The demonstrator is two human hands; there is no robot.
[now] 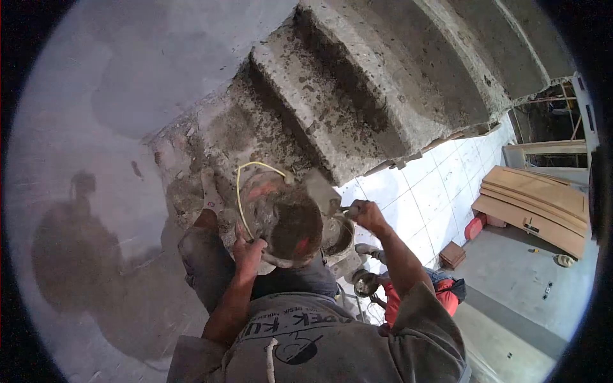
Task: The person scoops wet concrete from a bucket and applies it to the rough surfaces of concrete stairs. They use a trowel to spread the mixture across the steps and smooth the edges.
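My left hand [246, 253] grips the near rim of a mortar-caked bucket [274, 217] that rests against my raised knee. Dark wet mortar [295, 228] fills the bucket, and a thin yellow wire handle [239, 191] arches over its left side. My right hand [366, 214] is closed around the handle of a trowel [321, 190], whose grey blade sits over the bucket's far right rim. A second round container [340, 237] shows just under the right hand, partly hidden.
Rough concrete steps [357, 96] rise ahead. A grey plastered wall [96, 127] fills the left. Far below lie a white tiled floor [434, 191], stacked wooden boards [536, 201], a red can [474, 226], and a person in red [421, 297].
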